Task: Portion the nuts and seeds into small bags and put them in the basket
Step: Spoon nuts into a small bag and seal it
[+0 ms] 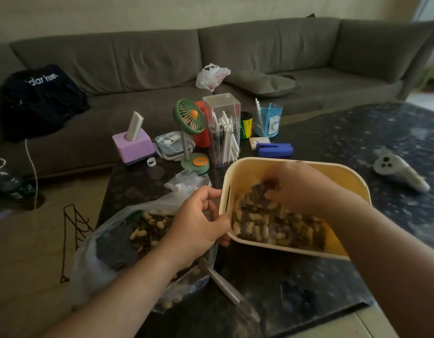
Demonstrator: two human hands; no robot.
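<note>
I see the basket (352,176), cream outside and yellow inside, tilted toward me above the dark table (357,132), with small clear bags (267,225) of peanuts and dark seeds piled in its lower part. My left hand (199,220) grips the basket's left rim, thumb over the edge and fingers curled under it. My right hand (301,189) is down inside the basket, fingers bent onto the bags; it is blurred, so I cannot tell whether it pinches one or only touches. Just left of the basket, under my left forearm, lies a big plastic bag (108,252) of loose nuts (147,228) and seeds. A crumpled bag (186,179) sits just behind my left hand. Farther back on the table stand a green fan (190,118), a pen box (223,128), a purple block (133,145) and a blue stapler (275,150). A grey sofa (260,45) runs behind.
</note>
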